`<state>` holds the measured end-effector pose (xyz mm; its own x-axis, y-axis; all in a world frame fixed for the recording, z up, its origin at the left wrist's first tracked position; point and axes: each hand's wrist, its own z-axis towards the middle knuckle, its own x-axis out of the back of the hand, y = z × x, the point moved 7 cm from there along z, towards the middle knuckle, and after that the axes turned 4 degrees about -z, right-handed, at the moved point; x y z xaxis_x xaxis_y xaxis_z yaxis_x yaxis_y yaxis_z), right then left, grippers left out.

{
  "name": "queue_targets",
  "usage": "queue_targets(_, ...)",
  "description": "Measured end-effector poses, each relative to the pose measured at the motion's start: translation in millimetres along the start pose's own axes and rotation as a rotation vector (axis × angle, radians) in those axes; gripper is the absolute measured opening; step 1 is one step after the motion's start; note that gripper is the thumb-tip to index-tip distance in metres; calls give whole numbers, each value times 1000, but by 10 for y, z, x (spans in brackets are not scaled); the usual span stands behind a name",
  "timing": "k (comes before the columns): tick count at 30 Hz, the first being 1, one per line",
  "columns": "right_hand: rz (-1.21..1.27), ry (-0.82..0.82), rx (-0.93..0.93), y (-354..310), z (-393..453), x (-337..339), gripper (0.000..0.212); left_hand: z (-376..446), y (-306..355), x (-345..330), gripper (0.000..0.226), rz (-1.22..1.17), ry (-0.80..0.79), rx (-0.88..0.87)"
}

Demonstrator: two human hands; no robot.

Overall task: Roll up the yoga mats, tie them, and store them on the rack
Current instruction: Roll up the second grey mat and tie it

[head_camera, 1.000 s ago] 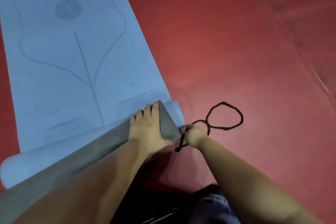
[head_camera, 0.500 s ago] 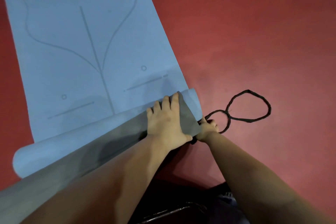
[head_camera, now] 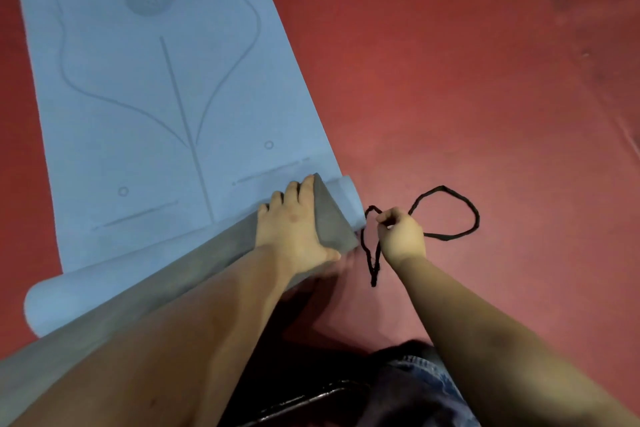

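**Mat half-rolled, cord lifted at its right end**

- Denim-clad knee (head_camera: 415,378): nearest, at bottom edge, between the forearms.
- Left hand (head_camera: 294,229): fingers extended flat, pressing down the grey underside of the pale blue rubber yoga mat (head_camera: 166,107) at the roll's right end; thumb tucked under the near edge. Placement unchanged from half a second ago.
- Right hand (head_camera: 401,232): fingers curled, pinching the thin black looped cord (head_camera: 474,218). Earlier it sat low against the roll's end; now it is raised and clear of the mat, with one cord loop dangling below the fist and the larger loop lying on the floor to the right.
- Mat: rolled portion near, unrolled printed length stretching away.
- Red floor (head_camera: 485,80): surrounds everything.
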<state>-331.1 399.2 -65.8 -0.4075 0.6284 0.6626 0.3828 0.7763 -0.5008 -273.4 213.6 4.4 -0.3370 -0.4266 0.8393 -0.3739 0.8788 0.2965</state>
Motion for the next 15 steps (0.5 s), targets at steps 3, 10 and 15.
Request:
queue_targets(3,125,54,92,-422,-272,262,16,-235,-101,409,129,-59,34,6)
queue_targets(10,313,26,446,-1894,-1383,802,15,-1148,-399,1494,128,-228,310,58)
queue_targets(15,377,-119,630,-2749,-2544,982,16,-1985,-404,2225,126,-380,500,19)
